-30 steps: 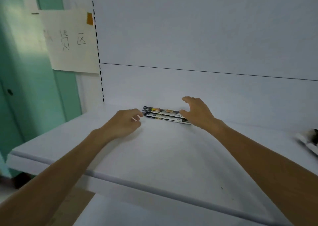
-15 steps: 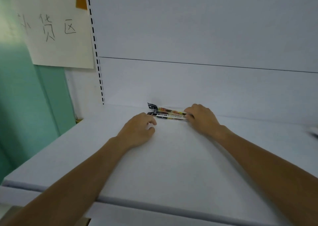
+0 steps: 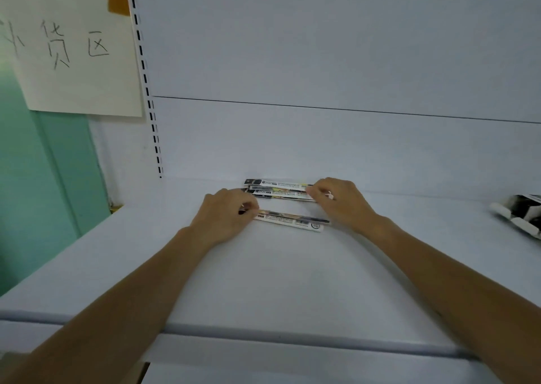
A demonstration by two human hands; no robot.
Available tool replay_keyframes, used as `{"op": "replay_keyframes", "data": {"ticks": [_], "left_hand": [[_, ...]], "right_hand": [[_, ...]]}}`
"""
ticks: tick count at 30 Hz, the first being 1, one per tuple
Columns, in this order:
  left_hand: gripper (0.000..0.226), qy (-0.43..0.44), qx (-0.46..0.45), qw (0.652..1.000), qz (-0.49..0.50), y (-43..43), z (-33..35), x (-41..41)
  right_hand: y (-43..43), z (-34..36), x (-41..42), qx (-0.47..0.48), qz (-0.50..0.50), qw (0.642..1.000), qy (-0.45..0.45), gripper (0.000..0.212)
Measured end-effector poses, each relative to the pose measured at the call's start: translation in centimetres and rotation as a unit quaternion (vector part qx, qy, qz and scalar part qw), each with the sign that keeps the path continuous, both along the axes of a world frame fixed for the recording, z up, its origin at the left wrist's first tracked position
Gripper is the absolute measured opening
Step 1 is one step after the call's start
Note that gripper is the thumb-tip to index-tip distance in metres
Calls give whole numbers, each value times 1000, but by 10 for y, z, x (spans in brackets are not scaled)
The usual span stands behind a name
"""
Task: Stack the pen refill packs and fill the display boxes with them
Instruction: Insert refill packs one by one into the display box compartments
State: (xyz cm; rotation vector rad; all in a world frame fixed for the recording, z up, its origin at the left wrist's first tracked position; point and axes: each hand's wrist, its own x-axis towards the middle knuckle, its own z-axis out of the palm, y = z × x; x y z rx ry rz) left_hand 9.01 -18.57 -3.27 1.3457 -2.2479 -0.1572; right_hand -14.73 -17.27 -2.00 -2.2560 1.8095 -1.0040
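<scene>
Now one pen refill pack [image 3: 291, 222] lies by itself on the white shelf [image 3: 263, 290], drawn toward the person and apart from the small stack of packs [image 3: 278, 190] near the back panel [image 3: 322, 143]. Half a second ago all the packs sat together in one bundle between the two hands; since then a single pack has come off it.

The left hand [image 3: 224, 219] pinches that pack's left end, its fingertips [image 3: 248, 209] curled narrow around the edge, while the rest of the pack stretches rightward from those fingertips toward the right wrist. The right hand [image 3: 341, 200] rests on the right end of the remaining stack, fingers bent down over it; whether they actually grip the packs or only press them flat, I cannot tell. The stack's dark left end pokes out just beyond the left hand's knuckles.

Judging from this, the person is sorting the packs one by one, probably to square or turn them before restacking, so the stacking step is only getting under way. No display box is clearly visible; a dark-and-white object [image 3: 521, 215] lies well off to the right of the right hand, too cut off to identify. A taped paper sign [image 3: 73, 47] hangs up left.
</scene>
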Motion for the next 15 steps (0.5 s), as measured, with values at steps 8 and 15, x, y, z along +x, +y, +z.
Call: {"op": "replay_keyframes", "data": {"ticks": [8,15], "left_hand": [[19,-3,12,999,-30,-2,-2,3],[11,0,8,999,-34,2,3,2]], "right_hand": [[-34,-4,5,71,-60,981,168,34],[-39,0,10,-29,-80,968,238,31]]}}
